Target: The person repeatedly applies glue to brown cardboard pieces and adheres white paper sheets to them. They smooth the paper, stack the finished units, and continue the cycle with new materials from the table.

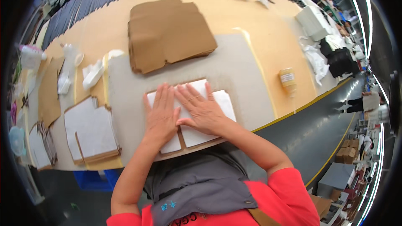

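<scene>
At the lower centre of the frame we see the left hand (161, 115) and the right hand (200, 111), both flat with fingers spread, gripping nothing, pressing down on a white sheet (222, 100). The right hand partly overlaps the left. The sheet lies on a brown card (184, 136) whose edges show around it, at the near edge of the table (268, 37), on a grey mat (243, 71). To the left of the frame, a stack of finished white-faced pieces (94, 132) rests near the table edge, with another small pile (42, 144) farther left. Above the hands, at upper centre, sits a stack of brown card (169, 33). At the right, well apart from the hands, a yellow bottle (287, 80) lies on the table. At the upper right stands a white box (313, 21).
</scene>
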`<action>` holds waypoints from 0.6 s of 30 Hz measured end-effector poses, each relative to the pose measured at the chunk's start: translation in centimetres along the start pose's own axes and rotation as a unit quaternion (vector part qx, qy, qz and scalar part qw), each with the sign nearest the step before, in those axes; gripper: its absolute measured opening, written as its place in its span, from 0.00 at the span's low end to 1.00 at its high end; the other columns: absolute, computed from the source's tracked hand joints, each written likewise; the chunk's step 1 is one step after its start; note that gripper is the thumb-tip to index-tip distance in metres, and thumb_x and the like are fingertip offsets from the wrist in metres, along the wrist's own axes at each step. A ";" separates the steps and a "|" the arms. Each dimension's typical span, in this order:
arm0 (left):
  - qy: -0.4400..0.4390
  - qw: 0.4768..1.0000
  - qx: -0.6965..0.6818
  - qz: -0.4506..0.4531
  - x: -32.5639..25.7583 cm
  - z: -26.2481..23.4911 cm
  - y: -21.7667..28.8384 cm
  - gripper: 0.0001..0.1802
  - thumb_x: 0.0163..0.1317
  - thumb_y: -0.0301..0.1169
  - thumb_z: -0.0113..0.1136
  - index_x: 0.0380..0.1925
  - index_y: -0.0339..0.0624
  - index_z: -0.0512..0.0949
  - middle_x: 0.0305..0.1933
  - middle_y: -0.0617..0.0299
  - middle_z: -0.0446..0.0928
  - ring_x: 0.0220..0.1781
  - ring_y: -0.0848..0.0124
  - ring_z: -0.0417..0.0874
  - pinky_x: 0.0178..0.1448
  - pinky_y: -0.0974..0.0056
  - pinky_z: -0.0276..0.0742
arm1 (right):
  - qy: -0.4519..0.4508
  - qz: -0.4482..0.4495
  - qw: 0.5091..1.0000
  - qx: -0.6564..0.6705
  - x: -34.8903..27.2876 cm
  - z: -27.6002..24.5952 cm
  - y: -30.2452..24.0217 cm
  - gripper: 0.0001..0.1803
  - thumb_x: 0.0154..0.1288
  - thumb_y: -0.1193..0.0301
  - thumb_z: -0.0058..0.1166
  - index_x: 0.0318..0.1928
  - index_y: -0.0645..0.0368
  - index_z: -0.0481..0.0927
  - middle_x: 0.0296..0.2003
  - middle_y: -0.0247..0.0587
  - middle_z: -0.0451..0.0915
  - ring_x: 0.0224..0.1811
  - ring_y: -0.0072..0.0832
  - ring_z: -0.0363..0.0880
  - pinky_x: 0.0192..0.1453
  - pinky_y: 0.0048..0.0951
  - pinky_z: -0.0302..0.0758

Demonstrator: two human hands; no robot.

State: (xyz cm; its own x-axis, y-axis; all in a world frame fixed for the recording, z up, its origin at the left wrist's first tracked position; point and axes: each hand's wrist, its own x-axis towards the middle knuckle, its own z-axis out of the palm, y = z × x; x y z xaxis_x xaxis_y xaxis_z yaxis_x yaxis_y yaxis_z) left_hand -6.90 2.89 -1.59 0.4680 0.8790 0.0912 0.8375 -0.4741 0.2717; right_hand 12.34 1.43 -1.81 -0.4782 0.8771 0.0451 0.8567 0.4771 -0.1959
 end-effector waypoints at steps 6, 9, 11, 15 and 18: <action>0.004 0.997 0.014 -0.070 -0.5 0.0 -1.1 0.37 0.76 0.46 0.44 0.78 0.36 0.54 0.84 0.48 0.50 0.86 0.56 0.46 0.82 0.36 0.24 | 0.004 0.084 0.995 -0.050 0.8 -0.6 4.5 0.51 0.72 0.31 0.29 0.81 0.53 0.49 0.82 0.35 0.48 0.85 0.33 0.40 0.82 0.63 0.25; 0.028 0.994 0.045 -0.095 -1.0 -0.1 -1.8 0.39 0.76 0.50 0.43 0.78 0.37 0.53 0.84 0.49 0.47 0.86 0.55 0.44 0.82 0.33 0.25 | 0.033 0.120 0.988 -0.091 0.0 -1.4 5.6 0.51 0.71 0.31 0.31 0.81 0.53 0.49 0.82 0.35 0.46 0.85 0.35 0.38 0.82 0.64 0.26; 0.055 0.995 0.034 -0.082 -1.7 -1.4 -0.9 0.41 0.76 0.54 0.44 0.78 0.38 0.54 0.84 0.48 0.47 0.86 0.53 0.44 0.81 0.31 0.29 | 0.066 0.111 0.986 -0.102 -1.3 -3.5 4.3 0.50 0.71 0.31 0.32 0.81 0.51 0.49 0.82 0.35 0.46 0.85 0.36 0.37 0.81 0.66 0.26; 0.035 0.997 0.064 -0.034 -3.2 -2.2 0.3 0.43 0.75 0.57 0.43 0.79 0.40 0.54 0.85 0.49 0.45 0.86 0.53 0.43 0.80 0.29 0.31 | 0.067 0.051 0.996 -0.036 -2.1 -5.8 0.2 0.50 0.70 0.30 0.33 0.82 0.47 0.49 0.82 0.36 0.45 0.85 0.37 0.38 0.81 0.68 0.26; -0.028 0.998 0.034 -0.037 -3.6 -0.6 0.0 0.44 0.74 0.58 0.44 0.79 0.41 0.53 0.85 0.48 0.44 0.86 0.52 0.43 0.80 0.28 0.32 | -0.019 0.054 0.997 -0.056 -2.5 -0.8 1.4 0.51 0.69 0.30 0.35 0.82 0.46 0.49 0.82 0.37 0.49 0.84 0.38 0.43 0.80 0.68 0.27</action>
State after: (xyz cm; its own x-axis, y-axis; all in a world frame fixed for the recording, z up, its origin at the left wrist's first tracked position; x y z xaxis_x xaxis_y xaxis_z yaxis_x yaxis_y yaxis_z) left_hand -8.76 -0.21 -1.33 0.4175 0.9085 0.0194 0.8866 -0.4119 0.2105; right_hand 14.85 -0.03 -1.45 -0.3878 0.9217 -0.0086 0.9185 0.3856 -0.0876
